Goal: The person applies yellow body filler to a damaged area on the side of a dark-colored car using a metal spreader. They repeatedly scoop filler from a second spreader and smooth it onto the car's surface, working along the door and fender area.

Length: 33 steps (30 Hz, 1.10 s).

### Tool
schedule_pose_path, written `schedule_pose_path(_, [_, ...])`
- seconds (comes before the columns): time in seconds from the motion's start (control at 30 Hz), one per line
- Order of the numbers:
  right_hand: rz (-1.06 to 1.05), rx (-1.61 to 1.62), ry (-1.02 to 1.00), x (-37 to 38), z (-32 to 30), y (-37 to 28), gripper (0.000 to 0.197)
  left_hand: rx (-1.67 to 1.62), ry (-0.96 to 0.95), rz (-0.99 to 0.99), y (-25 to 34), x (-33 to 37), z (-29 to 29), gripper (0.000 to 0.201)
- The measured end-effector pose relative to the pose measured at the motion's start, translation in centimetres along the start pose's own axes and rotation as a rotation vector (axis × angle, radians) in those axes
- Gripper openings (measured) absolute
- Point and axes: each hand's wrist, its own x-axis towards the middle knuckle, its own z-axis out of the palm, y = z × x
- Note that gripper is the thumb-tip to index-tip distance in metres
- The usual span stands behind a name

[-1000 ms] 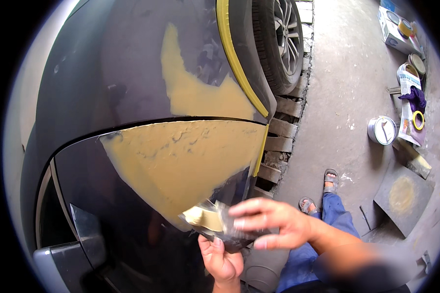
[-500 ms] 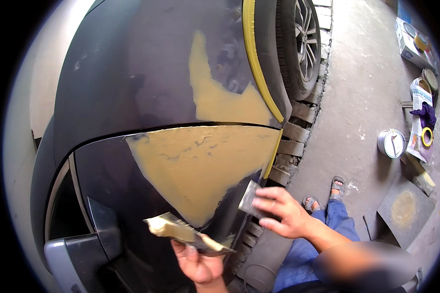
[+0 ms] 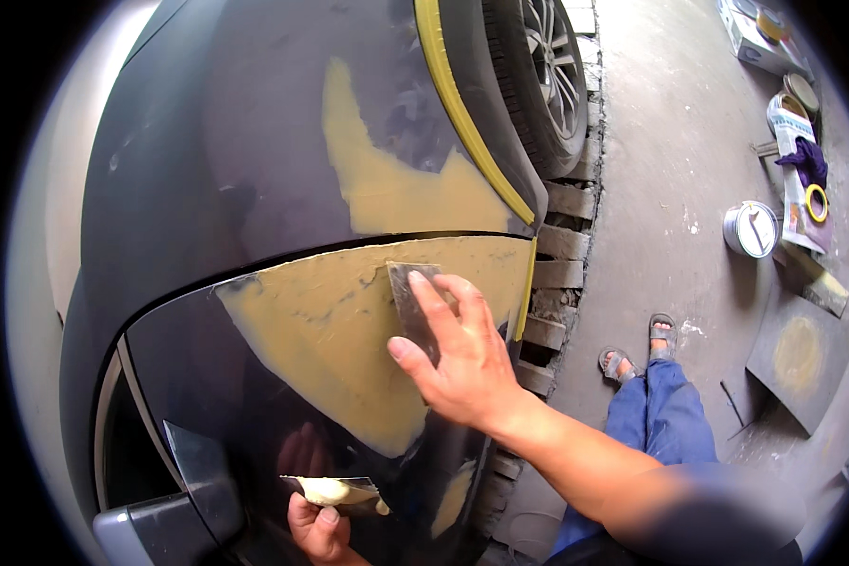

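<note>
A broad patch of tan body filler (image 3: 316, 358) covers part of the dark car door (image 3: 174, 340). Over its right half, my right hand (image 3: 462, 368) grips a thin flat filler spreader (image 3: 407, 300), its blade laid on the patch with my fingers spread along it. Lower down, my left hand (image 3: 321, 533) pinches a second flat spreader (image 3: 360, 507), held level in front of the door. A lump of pale filler (image 3: 330, 490) sits on top of that one. Above the door gap, the fender carries another filler patch (image 3: 415, 198).
Yellow masking tape (image 3: 457, 108) lines the wheel arch beside the wheel (image 3: 557, 85). The side mirror (image 3: 165, 533) juts out at lower left. On the floor to the right are a tin (image 3: 752, 229), a tape roll (image 3: 816, 203) and a stained board (image 3: 802, 363).
My right hand has moved up and left from the door's lower edge onto the filler patch with its spreader. My left hand has dropped lower and left. The view has shifted slightly.
</note>
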Motion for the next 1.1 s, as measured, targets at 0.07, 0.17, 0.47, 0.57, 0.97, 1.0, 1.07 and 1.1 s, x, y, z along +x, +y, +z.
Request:
schedule_pose_path(0.07, [0.017,0.004,0.034,0.3,0.7,-0.7,0.063,-0.016,-0.013,0.016,-0.3,0.0,0.2,0.093])
schedule_pose_path(0.17, [0.041,-0.009,0.045,0.5,1.3,-1.4,0.062,-0.061,-0.038,0.005,-0.3,0.0,-0.1,0.101])
schedule_pose_path(0.47, [0.158,-0.016,0.032,0.6,1.8,-1.2,0.061,-0.122,-0.06,0.065,-2.3,-0.1,-2.4,0.106])
schedule_pose_path(0.57, [0.139,0.015,0.051,0.5,2.1,-1.8,0.061,-0.133,-0.023,0.069,-2.1,-0.1,-1.2,0.106])
schedule_pose_path(0.97, [0.218,0.035,0.019,1.0,1.7,-2.4,0.061,-0.12,-0.07,0.092,-2.0,0.0,-1.6,0.103])
schedule_pose_path(1.0, [0.215,0.029,0.028,1.0,1.8,-2.2,0.061,-0.126,-0.069,0.091,-1.8,0.0,-1.1,0.103])
schedule_pose_path(1.07, [0.209,0.018,0.045,1.0,2.0,-1.3,0.061,-0.12,-0.052,0.069,-1.4,-0.1,-0.8,0.103])
schedule_pose_path(1.1, [0.251,0.021,0.027,1.0,1.8,-1.0,0.061,-0.121,-0.045,0.074,-1.5,-0.2,-0.7,0.103])
